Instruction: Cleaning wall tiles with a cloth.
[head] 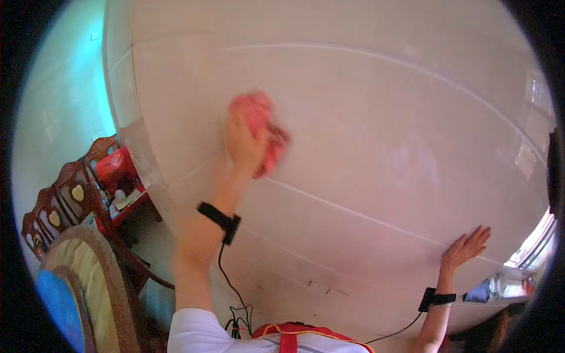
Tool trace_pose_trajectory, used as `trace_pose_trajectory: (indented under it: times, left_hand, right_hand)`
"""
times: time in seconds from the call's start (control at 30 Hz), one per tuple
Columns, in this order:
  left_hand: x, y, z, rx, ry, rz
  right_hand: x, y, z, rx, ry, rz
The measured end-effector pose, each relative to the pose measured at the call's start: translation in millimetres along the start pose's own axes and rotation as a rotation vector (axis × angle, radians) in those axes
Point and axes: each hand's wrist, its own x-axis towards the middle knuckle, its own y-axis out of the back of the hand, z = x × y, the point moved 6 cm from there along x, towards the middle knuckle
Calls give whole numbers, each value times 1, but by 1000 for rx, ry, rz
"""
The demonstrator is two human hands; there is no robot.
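Observation:
My left hand (245, 148) grips a bunched red cloth (252, 106) against the pale tiled wall (362, 128). Both hand and cloth are blurred, and part of the cloth hangs out to the right of my fingers. Farther right and lower, my right hand (465, 248) rests on the same wall close to a tile joint, palm toward it and fingers spread, with nothing held. Each wrist wears a black strap with a small device, the left strap (220, 220) and the right strap (437, 300), and a black cable runs from each.
A carved dark wood bench (66, 189) stands at the left, with a red chair-like object (115, 170) beside it. Closer is a rounded wooden piece (95, 273) with a blue surface (59, 304). At right are a bright window (532, 242) and a ledge holding a dark blue item (479, 292).

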Motion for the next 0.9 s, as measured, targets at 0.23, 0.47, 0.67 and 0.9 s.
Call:
trace_pose_trajectory:
  times: [0.23,0.47,0.67,0.9]
  left_hand:
    - [-29,-7,15,-23,-124,84]
    - [82,34,-9,58,-28,145]
    - [-37,5,-50,27,-100,81]
    - [-176,1,-99,105,245,-190]
  right_hand:
    - [-8,-5,15,36,8,1]
    - [0,17,-37,166,27,-57]
    - [-25,17,-83,131,262,-18]
    - [-28,7,-76,153,169,-13]
